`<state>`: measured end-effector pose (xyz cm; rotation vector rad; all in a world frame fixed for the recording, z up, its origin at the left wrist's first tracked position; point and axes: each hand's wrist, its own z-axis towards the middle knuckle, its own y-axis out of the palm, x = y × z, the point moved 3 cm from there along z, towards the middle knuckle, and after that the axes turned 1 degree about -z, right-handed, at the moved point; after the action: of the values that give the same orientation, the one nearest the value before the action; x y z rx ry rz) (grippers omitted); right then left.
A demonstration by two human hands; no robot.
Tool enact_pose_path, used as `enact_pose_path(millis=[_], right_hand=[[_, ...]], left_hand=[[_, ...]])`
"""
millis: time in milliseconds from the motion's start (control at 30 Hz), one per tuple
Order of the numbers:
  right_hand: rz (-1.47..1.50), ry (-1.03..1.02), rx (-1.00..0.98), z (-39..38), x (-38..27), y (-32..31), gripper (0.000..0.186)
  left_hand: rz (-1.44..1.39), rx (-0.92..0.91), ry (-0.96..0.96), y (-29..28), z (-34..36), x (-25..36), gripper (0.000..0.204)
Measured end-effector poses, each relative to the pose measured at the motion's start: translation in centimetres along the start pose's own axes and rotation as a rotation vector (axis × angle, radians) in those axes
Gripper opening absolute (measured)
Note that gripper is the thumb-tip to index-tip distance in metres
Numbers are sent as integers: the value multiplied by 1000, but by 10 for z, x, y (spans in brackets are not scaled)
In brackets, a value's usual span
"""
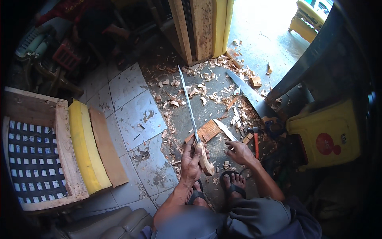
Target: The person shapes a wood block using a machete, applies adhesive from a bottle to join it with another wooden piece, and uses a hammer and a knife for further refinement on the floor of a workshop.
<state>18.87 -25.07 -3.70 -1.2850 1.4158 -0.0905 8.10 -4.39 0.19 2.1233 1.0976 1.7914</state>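
Long blade (188, 99) with wooden handle (205, 161): slanting above floor (217, 87), handle in left hand (191, 161) | right hand (240, 153) half-curled near 1 pale blade (223, 128), grip cannot be told | beneath: 1 orange-brown block (209, 130) | around: shavings (175, 103), 1 red-handled hammer (256, 146), 1 handsaw (250, 94) | far left: 1 webbed frame (63, 139)

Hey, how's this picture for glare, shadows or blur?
Head view: glare washes out the bright floor, upper right; head view: heavy shadow dims the red slatted object, upper left, and black rings the fisheye rim; head view: the left knee looks blurred, while the wooden handle in the left hand reads clearly.
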Motion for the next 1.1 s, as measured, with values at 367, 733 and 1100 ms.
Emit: enact_pose_path(millis=[367, 733, 1100], right_hand=[[570, 99, -100, 20, -42, -1, 49], [580, 149, -82, 8, -47, -1, 48], [513, 144, -100, 0, -42, 5, 45]], left_hand=[[23, 115, -136, 25, 1, -7, 44], [-137, 138, -165, 26, 48, 15, 30], [-231, 204, -179, 30, 60, 16, 26]])
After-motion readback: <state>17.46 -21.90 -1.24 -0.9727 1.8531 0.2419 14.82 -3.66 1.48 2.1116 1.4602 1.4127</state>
